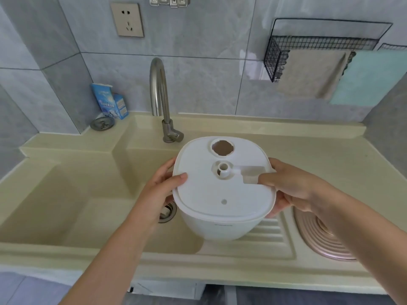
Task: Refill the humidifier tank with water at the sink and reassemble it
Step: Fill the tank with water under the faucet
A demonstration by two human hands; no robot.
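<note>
The faucet (159, 89) rose just behind the tank (222, 190), crowding its far edge. Open basin (66, 205) lay to the left; the ridged drainboard (273, 232) stood bare below-right.

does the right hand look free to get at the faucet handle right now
Probably not: the right hand grips the humidifier tank, as does the left hand. The path to the faucet handle looks unobstructed otherwise.
</note>
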